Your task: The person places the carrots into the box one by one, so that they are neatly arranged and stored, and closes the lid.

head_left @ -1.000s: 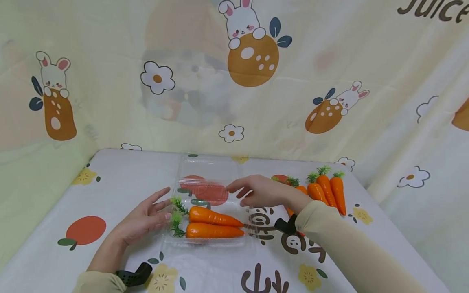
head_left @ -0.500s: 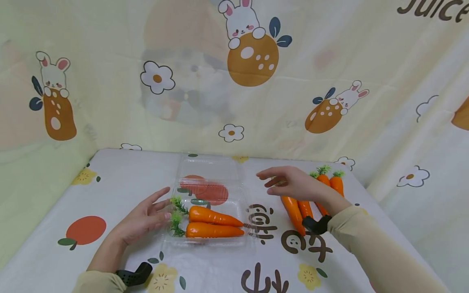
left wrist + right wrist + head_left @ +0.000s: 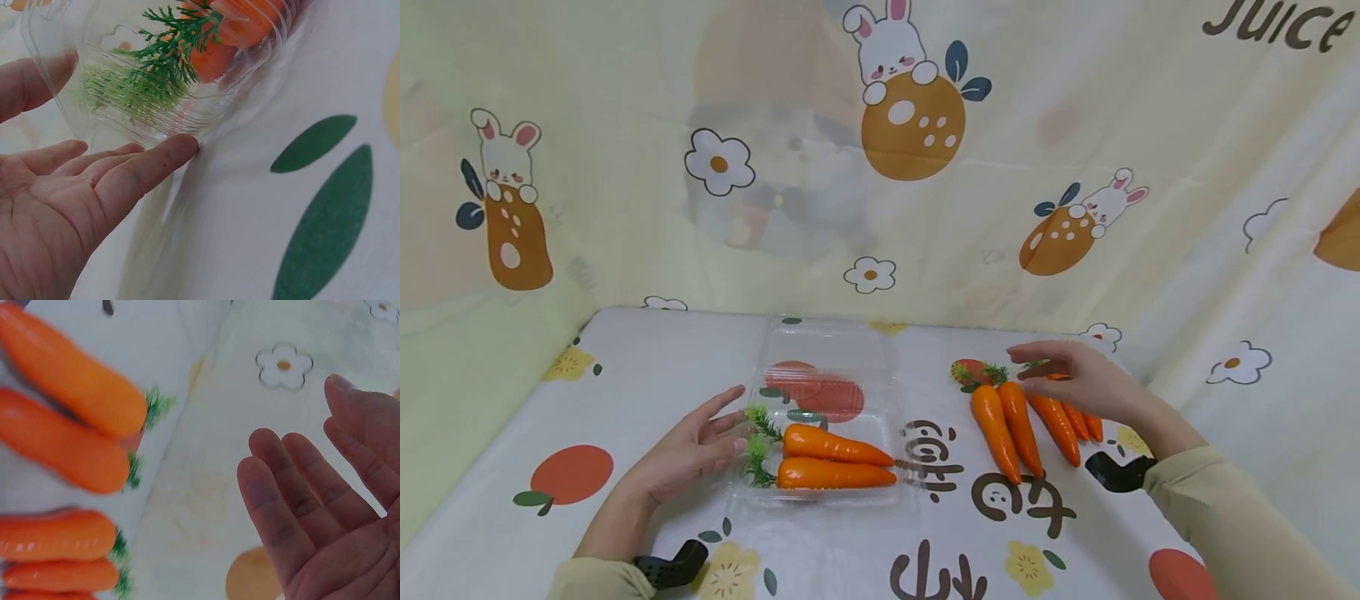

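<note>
A clear plastic clamshell box [image 3: 850, 498] lies with its lid [image 3: 831, 343] folded back. Two toy carrots with leafy green tops lie side by side in it, an upper carrot [image 3: 835, 445] and a lower carrot [image 3: 831, 474]. My left hand [image 3: 696, 454] stays at the box's left end, fingers extended; in the left wrist view its index fingertip [image 3: 184, 145] meets the ridged plastic wall. My right hand [image 3: 1086, 382], fingers loosely extended and holding nothing, hovers over the loose carrots [image 3: 995, 423] on the right. It hides the tops of some of them.
Several loose carrots lie in a fan on the right of the printed tablecloth [image 3: 647, 383], with a further carrot [image 3: 1055, 427] partly under my right hand. A printed curtain [image 3: 790, 267] hangs behind the table. Each wrist wears a black band [image 3: 1116, 472].
My right hand has moved right, from beside the box to above the loose carrots, uncovering the nearest ones. The left hand and the box have kept their place.
</note>
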`<state>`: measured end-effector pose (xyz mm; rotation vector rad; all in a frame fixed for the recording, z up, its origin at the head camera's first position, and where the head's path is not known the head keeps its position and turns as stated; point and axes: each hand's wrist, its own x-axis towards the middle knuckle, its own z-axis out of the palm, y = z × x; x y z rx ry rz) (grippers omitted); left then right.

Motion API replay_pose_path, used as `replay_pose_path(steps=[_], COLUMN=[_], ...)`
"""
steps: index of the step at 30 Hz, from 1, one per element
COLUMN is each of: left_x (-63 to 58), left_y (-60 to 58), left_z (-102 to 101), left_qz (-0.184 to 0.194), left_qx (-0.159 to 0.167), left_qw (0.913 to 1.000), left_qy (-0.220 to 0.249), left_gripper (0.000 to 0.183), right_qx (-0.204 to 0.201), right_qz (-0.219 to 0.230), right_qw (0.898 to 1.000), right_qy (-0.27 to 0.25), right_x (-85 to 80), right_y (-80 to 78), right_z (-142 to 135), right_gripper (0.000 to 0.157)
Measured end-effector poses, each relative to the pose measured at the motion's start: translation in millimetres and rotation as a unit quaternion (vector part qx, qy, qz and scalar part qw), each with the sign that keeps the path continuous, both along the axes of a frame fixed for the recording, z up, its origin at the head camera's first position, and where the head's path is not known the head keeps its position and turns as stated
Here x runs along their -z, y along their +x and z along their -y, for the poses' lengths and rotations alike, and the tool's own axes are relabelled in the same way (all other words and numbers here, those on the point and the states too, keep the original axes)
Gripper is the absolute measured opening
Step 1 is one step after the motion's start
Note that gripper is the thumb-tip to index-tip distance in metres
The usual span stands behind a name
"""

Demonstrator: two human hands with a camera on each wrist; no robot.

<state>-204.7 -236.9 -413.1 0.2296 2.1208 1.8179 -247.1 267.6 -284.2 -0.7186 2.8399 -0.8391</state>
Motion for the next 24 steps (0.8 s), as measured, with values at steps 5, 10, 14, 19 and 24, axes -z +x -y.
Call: replay_pose_path(steps=[5,10,14,19,24], left_x=[0.8,1.6,1.7,2.6,3.4], left_y=[0.0,0.1,0.1,-0.4,-0.6], left_z=[0.1,-0.5,-1.0,-0.7,-1.2], left_qz=[0.005,0.002,0.001,0.002,0.0], left_qx=[0.003,0.006,0.002,0.002,0.006], left_qw=[0.9999,0.9999,0.9999,0.9999,0.9998], left_qy=[0.009,0.014,0.014,0.016,0.019], left_gripper=[0.089,0.09,0.09,0.089,0.088], right_qx=[0.024,0.073,0.099,0.123,0.138], right_qz=[-0.017,-0.009,-0.007,-0.004,-0.002], right_qw=[1.0,0.997,0.995,0.992,0.99], right_qy=[-0.002,0.017,0.029,0.032,0.038], right_x=[2.3,1.5,2.3,2.9,4.5], right_y=[2.5,7.6,9.7,11.1,12.4], right_z=[-26.1,-49.7,-66.1,-82.7,-95.2], right_gripper=[0.044,0.047,0.049,0.05,0.054])
